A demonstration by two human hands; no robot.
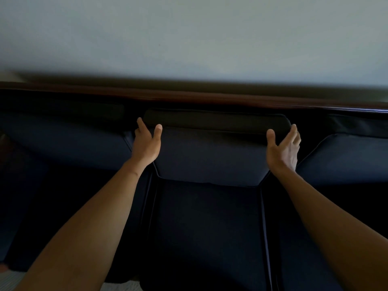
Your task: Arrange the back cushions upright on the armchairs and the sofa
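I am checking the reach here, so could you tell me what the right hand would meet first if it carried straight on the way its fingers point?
Most likely the upper right corner of the dark navy fabric middle back cushion; the open right hand is already beside it, though depth is unclear.

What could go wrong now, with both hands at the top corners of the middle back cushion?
1. The left hand and right hand are open at the middle back cushion, not clamped; it may tip forward onto the seat cushion.
2. Neighbouring back cushions sit close beside it; pushing it could shift them.
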